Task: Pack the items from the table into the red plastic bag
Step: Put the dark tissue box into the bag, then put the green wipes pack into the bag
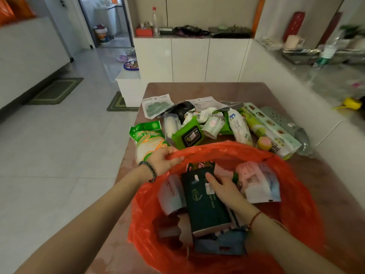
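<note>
The red plastic bag (296, 198) lies open on the near end of the brown table (197, 89). My left hand (163, 160) grips the bag's far rim and holds the mouth open. Inside the bag, my right hand (225, 191) rests on a dark green box (201, 206), fingers over its right edge. A pink and white packet (256, 180) and a grey pouch (171, 194) lie in the bag beside the box. Beyond the bag, several items remain on the table: a green wipes pack (187, 135), a green glove packet (148, 135), a white pouch (240, 127), a long box (274, 129).
A white low cabinet (189, 58) stands past the table's far end. A counter with dishes (316, 56) runs along the right, a yellow object (351, 103) on it. White tiled floor with green mats (57, 90) opens to the left.
</note>
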Motion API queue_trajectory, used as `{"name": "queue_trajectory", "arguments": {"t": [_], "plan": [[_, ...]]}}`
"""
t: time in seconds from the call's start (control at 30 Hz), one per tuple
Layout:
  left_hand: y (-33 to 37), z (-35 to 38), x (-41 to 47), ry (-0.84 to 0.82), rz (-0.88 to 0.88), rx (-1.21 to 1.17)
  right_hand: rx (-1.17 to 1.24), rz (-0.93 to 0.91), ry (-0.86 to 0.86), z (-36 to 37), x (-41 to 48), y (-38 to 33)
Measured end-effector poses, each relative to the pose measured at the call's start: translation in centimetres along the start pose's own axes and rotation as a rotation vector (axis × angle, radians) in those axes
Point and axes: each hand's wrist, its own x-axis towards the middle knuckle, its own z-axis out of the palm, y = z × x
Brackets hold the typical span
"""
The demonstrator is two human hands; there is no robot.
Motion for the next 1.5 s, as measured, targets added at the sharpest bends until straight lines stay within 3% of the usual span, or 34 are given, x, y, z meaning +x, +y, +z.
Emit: {"name": "queue_trajectory", "arguments": {"t": [0.17,0.27,0.37,0.5,0.7,0.77,0.87,0.97,1.03,1.2,1.27,1.37,1.43,1.5], "plan": [[-0.8,-0.4,-1.2,-0.129,0.051,0.051,-0.379,-0.317,0.233,-0.2,-1.7,-2.2],[-1.5,-1.5,-0.9,-0.126,0.062,0.032,-0.283,-0.489,0.348,-1.9,-2.3,-5.5],[-1.5,-2.6,0.5,-0.05,0.024,-0.178,-0.198,-0.49,0.365,-3.5,-0.4,-8.7],[-1.1,-3.1,3.6,0.033,-0.114,-0.393,-0.413,-0.469,0.209,-3.7,5.4,-11.0],[-2.3,-2.3,7.8,0.1,-0.273,-0.497,-1.026,-0.571,-0.123,0.4,15.1,-11.8],[-2.9,-2.1,8.8,0.094,-0.323,-0.528,-1.231,-0.643,-0.185,1.8,17.7,-11.8],[-4.1,-2.1,10.0,0.099,-0.363,-0.545,-1.313,-0.743,-0.205,2.8,20.1,-11.7],[-5.0,-2.1,11.1,0.12,-0.402,-0.586,-1.214,-0.799,-0.226,1.8,20.9,-11.7],[-5.1,-1.9,11.8,0.142,-0.397,-0.595,-1.01,-0.814,-0.182,-0.2,21.1,-11.9],[-2.0,-1.1,12.9,0.149,-0.081,-0.569,-0.393,-0.828,0.08,-4.8,18.9,-14.4],[-0.3,-0.7,13.1,0.208,0.059,-0.644,-0.266,-0.836,0.165,-4.9,17.5,-15.9],[0.8,-0.5,13.0,0.257,0.101,-0.807,-0.113,-0.755,0.269,-4.6,16.1,-17.4],[1.3,-0.8,12.5,0.245,0.078,-0.888,0.035,-0.607,0.196,-4.9,15.1,-18.1],[2.4,-1.3,11.5,0.212,0.058,-0.934,0.176,-0.405,-0.067,-5.3,13.4,-18.0]]}}
